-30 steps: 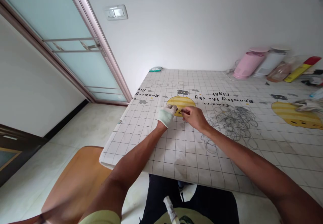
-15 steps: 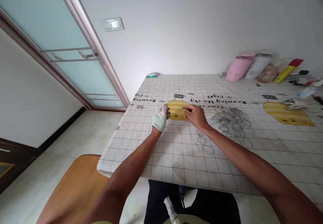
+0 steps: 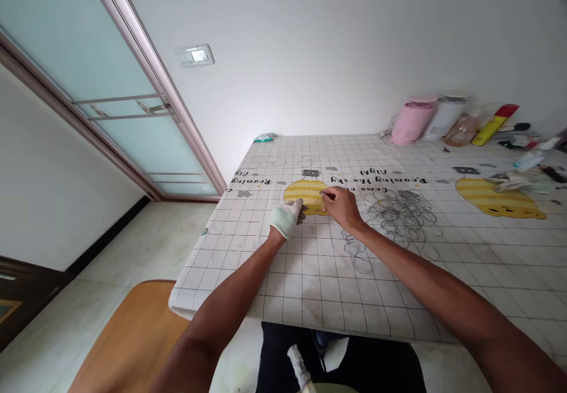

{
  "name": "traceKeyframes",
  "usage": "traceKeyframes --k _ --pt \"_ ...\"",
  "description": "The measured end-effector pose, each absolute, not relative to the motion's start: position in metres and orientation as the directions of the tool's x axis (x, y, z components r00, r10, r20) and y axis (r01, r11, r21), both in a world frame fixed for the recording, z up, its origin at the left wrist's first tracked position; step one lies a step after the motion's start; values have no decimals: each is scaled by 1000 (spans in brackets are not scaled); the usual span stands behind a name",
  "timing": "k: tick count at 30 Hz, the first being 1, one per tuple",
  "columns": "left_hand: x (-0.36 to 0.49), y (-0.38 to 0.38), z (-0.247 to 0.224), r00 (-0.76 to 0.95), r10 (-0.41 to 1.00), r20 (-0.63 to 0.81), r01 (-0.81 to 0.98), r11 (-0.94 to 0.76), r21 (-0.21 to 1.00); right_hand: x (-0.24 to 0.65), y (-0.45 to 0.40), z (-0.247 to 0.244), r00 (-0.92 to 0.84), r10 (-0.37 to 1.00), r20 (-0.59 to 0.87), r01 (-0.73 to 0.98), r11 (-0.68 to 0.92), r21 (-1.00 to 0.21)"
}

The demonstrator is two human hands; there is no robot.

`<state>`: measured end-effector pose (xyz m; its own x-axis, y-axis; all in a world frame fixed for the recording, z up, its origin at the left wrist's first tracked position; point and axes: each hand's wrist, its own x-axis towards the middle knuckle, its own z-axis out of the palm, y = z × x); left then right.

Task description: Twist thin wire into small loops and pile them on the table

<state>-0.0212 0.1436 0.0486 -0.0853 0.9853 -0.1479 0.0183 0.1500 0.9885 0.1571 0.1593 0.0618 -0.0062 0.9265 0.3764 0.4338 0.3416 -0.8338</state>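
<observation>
My left hand [image 3: 287, 217], in a white glove with grey fingertips, is over a yellow striped balloon print [image 3: 301, 191] on the tablecloth. Its fingers are curled in, and whatever they hold is too small or hidden to name. Just right of it, my bare right hand [image 3: 343, 208] pinches thumb and forefinger together, with a tiny dark bit at the tips that I cannot make out. Beside my right wrist lies a loose tangle of thin dark wire-like loops [image 3: 401, 216], partly behind the forearm.
A checked tablecloth [image 3: 319, 286] covers the table. Along the wall at right stand a pink cylinder [image 3: 414, 122], a white one [image 3: 445, 118] and a yellow-red box [image 3: 494, 126]. A crumpled glove [image 3: 522, 180] lies far right. At lower left is a brown wooden seat [image 3: 133, 334].
My left hand has shifted slightly right and towards me, its fingers tilting over to the right. The right hand stays pinched in nearly the same spot. The view has tipped a little.
</observation>
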Motion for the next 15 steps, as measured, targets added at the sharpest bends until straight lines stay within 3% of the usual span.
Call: traceKeyframes --k 5,8,11,15 --pt "-26 137 49 -115 993 -17 292 50 955 158 162 60 -40 847 530 565 456 -687" --pt "-33 136 51 -119 992 -48 133 64 989 162 164 61 -77 766 638 629 534 -565" --pt "-41 138 54 -151 980 -129 -125 110 986 166 167 63 -74 741 667 645 546 -535" --pt "-39 134 58 -80 991 -107 -197 90 976 169 168 68 -81 726 683 654 556 -513"
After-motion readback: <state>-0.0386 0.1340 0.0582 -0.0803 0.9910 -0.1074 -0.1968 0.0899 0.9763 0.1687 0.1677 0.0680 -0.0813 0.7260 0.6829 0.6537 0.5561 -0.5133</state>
